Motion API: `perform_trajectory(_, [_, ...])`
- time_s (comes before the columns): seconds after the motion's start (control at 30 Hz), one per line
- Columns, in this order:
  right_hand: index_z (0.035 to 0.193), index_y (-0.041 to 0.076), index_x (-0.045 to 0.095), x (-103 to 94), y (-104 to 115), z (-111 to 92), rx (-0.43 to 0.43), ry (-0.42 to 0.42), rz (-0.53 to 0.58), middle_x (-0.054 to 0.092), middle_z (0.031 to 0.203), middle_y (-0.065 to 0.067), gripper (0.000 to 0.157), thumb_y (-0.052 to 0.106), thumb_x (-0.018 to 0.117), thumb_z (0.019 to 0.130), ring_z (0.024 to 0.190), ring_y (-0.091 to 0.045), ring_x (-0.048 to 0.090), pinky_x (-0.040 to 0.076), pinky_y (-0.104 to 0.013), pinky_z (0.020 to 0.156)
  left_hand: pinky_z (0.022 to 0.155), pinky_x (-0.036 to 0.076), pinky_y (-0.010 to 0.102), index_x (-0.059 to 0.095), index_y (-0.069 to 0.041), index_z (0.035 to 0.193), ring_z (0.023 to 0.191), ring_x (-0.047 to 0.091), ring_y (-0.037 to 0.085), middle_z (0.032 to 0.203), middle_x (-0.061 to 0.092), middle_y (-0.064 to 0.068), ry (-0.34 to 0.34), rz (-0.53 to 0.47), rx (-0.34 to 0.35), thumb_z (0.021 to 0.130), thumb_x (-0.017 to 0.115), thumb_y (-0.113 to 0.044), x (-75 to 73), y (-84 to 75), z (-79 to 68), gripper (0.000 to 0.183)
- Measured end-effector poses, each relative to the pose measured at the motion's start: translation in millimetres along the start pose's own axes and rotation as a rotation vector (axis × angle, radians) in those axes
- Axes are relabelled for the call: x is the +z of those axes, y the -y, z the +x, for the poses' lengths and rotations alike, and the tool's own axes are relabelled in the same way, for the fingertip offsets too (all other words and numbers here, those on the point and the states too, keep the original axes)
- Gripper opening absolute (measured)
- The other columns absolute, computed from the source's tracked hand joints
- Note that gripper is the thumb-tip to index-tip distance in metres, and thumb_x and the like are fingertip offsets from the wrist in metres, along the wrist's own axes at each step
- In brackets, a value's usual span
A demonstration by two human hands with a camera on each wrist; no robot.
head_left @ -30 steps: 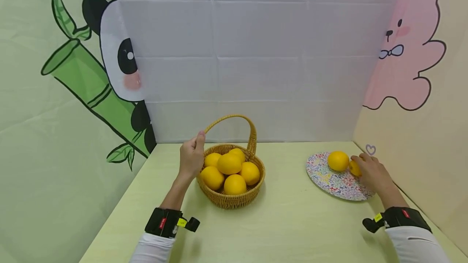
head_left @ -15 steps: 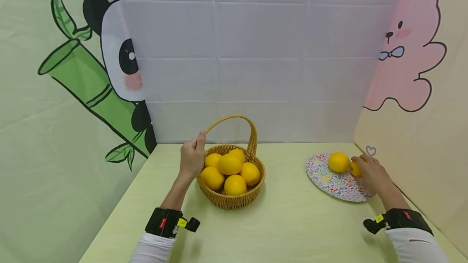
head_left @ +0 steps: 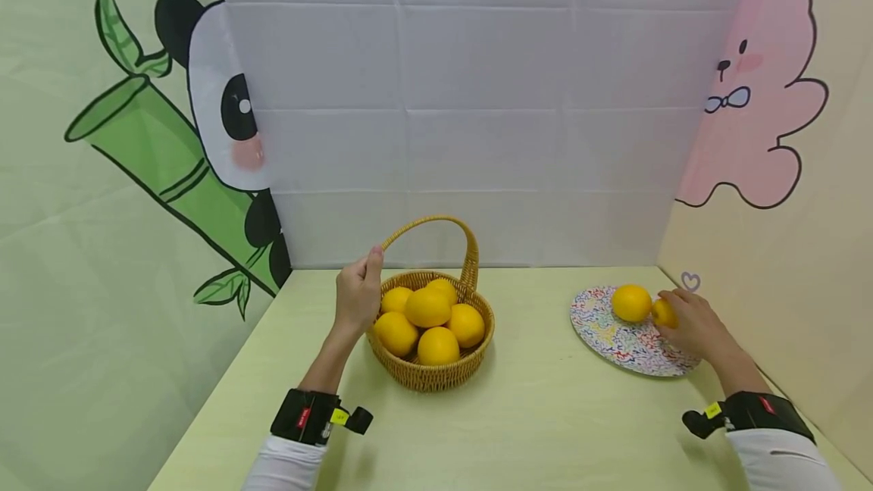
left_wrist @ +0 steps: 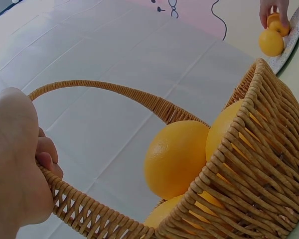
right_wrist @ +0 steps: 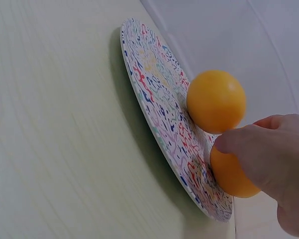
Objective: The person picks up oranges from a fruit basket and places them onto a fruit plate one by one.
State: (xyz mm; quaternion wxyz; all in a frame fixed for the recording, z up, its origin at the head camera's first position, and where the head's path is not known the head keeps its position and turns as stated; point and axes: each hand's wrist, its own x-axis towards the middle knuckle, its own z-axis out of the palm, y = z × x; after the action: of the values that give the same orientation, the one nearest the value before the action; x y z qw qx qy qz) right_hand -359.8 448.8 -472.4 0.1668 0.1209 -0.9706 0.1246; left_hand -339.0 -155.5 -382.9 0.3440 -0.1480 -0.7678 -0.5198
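My left hand (head_left: 358,292) grips the arched handle (left_wrist: 84,208) of a woven wicker basket (head_left: 431,379), its fingers curled round the left side. Several oranges (head_left: 439,345) are heaped inside the basket, which stands on the table. Over at the right, my right hand (head_left: 694,324) holds an orange (right_wrist: 234,172) on the speckled plate (head_left: 607,336), thumb and fingers round it. A second orange (head_left: 631,303) rests on the plate just left of the held one. In the right wrist view the thumb crosses the upper side of the held orange.
The pale green table (head_left: 532,415) extends between basket and plate. Behind it hangs a grey-white backdrop (head_left: 477,135). A green panel with a panda (head_left: 225,97) stands at the left, a cream one with a pink bear (head_left: 757,127) at the right.
My right wrist has shifted slightly to the right, the hand still on its orange on the plate. My left hand and the basket hold their place.
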Motion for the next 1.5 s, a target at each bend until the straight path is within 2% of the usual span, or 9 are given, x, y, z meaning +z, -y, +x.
perform_trajectory(0.3, [0.141, -0.015, 0.048, -6.2, 6.3, 1.1, -0.052, -0.097, 0.010, 0.043, 0.139, -0.042, 0.071, 0.017, 0.081, 0.086, 0.125, -0.060, 0.035, 0.030, -0.077, 0.100, 0.035, 0.014, 0.022, 0.034, -0.013, 0.057, 0.036, 0.017, 0.004, 0.048, 0.026, -0.001, 0.000, -0.011, 0.002, 0.111, 0.044, -0.045, 0.0, 1.0, -1.9, 0.063])
perform_trajectory(0.47, [0.144, -0.012, 0.046, -14.2, 19.4, 6.7, -0.095, -0.136, 0.035, 0.039, 0.143, -0.041, 0.073, 0.022, 0.079, 0.088, 0.127, -0.059, 0.034, 0.030, -0.078, 0.098, 0.035, 0.014, 0.021, 0.034, -0.012, 0.058, 0.037, 0.018, 0.006, 0.047, 0.026, -0.001, 0.007, -0.009, 0.009, 0.110, 0.043, -0.046, -0.5, -0.1, -0.9, 0.064])
perform_trajectory(0.8, [0.148, -0.005, 0.045, -24.0, 60.5, 22.7, -0.175, -0.165, 0.005, 0.036, 0.150, -0.036, 0.077, 0.037, 0.075, 0.092, 0.133, -0.056, 0.031, 0.027, -0.077, 0.102, 0.035, 0.014, 0.021, 0.033, -0.012, 0.058, 0.038, 0.019, 0.011, 0.048, 0.026, 0.000, 0.024, 0.003, 0.001, 0.110, 0.041, -0.051, -0.7, 1.4, -0.9, 0.065])
perform_trajectory(1.0, [0.148, -0.001, 0.047, -26.6, 86.2, 33.2, -0.243, -0.218, 0.022, 0.038, 0.151, -0.033, 0.079, 0.039, 0.078, 0.087, 0.135, -0.052, 0.032, 0.028, -0.073, 0.105, 0.035, 0.014, 0.022, 0.034, -0.012, 0.057, 0.037, 0.017, 0.006, 0.047, 0.026, 0.001, 0.007, -0.005, 0.004, 0.110, 0.042, -0.049, -1.0, -0.1, -0.8, 0.065])
perform_trajectory(1.23, [0.153, 0.002, 0.044, -27.6, 117.2, 40.7, -0.299, -0.194, 0.067, 0.034, 0.156, -0.029, 0.082, 0.041, 0.078, 0.088, 0.141, -0.048, 0.026, 0.026, -0.073, 0.107, 0.035, 0.014, 0.023, 0.034, -0.013, 0.057, 0.035, 0.017, 0.003, 0.047, 0.026, 0.000, -0.005, -0.002, 0.011, 0.110, 0.044, -0.046, -0.2, 0.2, -0.3, 0.064])
perform_trajectory(1.5, [0.152, 0.006, 0.047, -21.9, 155.5, 49.6, -0.398, -0.183, 0.080, 0.036, 0.157, -0.023, 0.085, 0.046, 0.080, 0.085, 0.144, -0.046, 0.023, 0.025, -0.072, 0.109, 0.036, 0.012, 0.022, 0.032, -0.013, 0.057, 0.035, 0.014, -0.004, 0.048, 0.023, -0.001, -0.027, 0.011, 0.004, 0.112, 0.045, -0.036, 1.9, -1.4, -0.8, 0.061])
